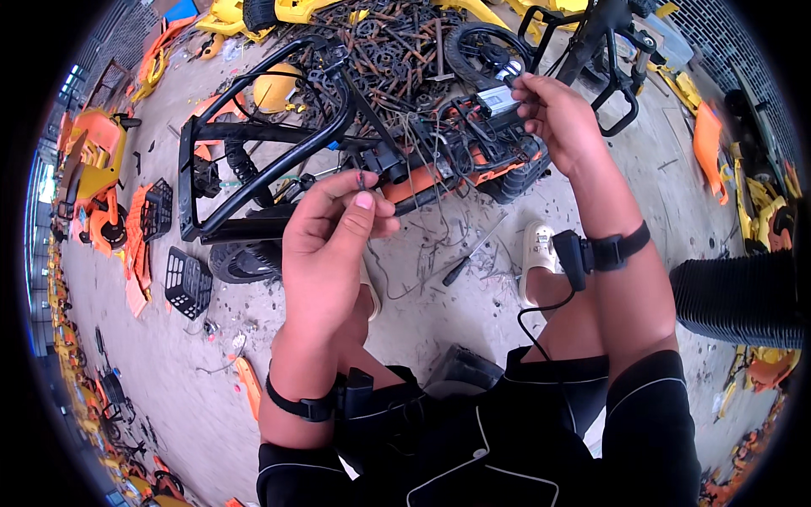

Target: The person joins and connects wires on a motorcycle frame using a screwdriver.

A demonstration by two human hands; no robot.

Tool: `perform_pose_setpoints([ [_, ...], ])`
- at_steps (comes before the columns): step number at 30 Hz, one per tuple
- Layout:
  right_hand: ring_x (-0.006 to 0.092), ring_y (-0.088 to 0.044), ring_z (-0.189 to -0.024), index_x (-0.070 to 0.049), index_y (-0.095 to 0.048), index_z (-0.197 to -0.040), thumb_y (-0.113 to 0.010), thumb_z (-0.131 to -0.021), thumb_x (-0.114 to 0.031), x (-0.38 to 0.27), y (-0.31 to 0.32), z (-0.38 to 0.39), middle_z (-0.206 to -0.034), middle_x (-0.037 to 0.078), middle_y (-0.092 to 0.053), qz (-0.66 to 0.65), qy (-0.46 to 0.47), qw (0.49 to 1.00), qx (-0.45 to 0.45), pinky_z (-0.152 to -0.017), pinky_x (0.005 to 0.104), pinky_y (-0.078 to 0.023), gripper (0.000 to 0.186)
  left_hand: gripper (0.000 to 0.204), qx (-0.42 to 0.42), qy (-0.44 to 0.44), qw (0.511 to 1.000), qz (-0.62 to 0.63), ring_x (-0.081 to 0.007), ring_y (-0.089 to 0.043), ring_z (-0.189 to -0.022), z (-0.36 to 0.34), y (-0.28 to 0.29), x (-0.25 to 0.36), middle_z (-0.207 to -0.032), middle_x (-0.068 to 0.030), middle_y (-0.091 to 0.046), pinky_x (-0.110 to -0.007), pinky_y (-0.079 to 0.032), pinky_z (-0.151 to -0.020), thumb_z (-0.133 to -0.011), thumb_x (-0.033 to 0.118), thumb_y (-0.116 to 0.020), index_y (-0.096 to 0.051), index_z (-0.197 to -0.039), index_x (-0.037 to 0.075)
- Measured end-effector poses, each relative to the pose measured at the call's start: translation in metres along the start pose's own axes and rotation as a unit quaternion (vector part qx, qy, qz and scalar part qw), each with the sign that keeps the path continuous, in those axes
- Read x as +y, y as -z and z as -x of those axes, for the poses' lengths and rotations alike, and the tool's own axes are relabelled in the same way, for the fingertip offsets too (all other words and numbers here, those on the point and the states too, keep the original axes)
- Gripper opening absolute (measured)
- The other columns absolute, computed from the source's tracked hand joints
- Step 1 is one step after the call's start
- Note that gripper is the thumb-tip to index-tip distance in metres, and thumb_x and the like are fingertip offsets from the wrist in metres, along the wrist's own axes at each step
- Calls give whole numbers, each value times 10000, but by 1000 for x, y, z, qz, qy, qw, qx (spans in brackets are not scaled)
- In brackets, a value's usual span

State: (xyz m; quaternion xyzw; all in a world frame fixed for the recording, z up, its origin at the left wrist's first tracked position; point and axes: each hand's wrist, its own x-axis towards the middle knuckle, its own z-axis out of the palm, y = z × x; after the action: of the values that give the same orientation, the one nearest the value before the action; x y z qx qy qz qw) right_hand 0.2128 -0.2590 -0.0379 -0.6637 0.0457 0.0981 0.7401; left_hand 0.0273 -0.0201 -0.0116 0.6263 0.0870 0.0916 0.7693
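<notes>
My left hand (325, 253) is closed in a pinch, with a small dark wire end (361, 181) between thumb and forefinger. It hovers in front of a black tubular vehicle frame (291, 156). My right hand (557, 122) is raised beside a silver metal box (497, 101), its thumb and fingers drawn together; what they hold, if anything, is too small to make out. Below both hands lies an orange and black chassis (486, 173) with a tangle of loose wires (431, 156) across it. A screwdriver (473, 251) with a black handle lies on the floor.
Behind the chassis is a heap of rusty metal parts (380, 63). A black basket (187, 283) stands at the left, near orange plastic panels (139, 253). A black ribbed cylinder (739, 291) is at the right. My shoe (538, 262) is close to the chassis.
</notes>
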Motion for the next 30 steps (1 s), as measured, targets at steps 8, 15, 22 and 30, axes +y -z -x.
perform_pose_setpoints([
  [8, 145, -608, -723, -34, -599, -913, -553, -953, -282, 61, 15, -43, -831, 34, -621, 305, -58, 951, -6, -577, 295, -483, 256, 146, 51, -109, 976, -182, -61, -537, -700, -5, 13, 1, -815, -20, -613, -209, -441, -624, -966, 108, -630, -630, -1087, 26],
  [15, 159, -569, -617, -29, -589, -866, -636, -907, -376, 92, 41, -81, -712, 42, -599, 362, -37, 925, 113, -509, 310, -450, 353, 214, -6, 8, 999, -33, -112, -573, -718, -5, 25, 3, -873, -70, -645, -252, -476, -652, -982, 154, -590, -595, -1147, 18],
  [22, 377, -675, -830, 44, -661, -799, -610, -828, -291, 105, 17, -82, -813, 216, -689, 471, 82, 878, -14, -753, 435, -520, 341, 298, -26, 30, 998, 44, -158, -627, -756, -5, 31, 9, -921, -119, -673, -274, -495, -668, -1000, 248, -551, -573, -1145, -11],
  [30, 374, -672, -965, 10, -722, -996, -565, -744, -195, 179, -34, -24, -1048, 228, -693, 710, -83, 577, -394, -824, 454, -524, 361, 241, -22, 116, 993, -29, -146, -641, -702, -1, 38, 15, -959, -146, -725, -258, -481, -639, -993, 180, -537, -619, -1095, -22],
])
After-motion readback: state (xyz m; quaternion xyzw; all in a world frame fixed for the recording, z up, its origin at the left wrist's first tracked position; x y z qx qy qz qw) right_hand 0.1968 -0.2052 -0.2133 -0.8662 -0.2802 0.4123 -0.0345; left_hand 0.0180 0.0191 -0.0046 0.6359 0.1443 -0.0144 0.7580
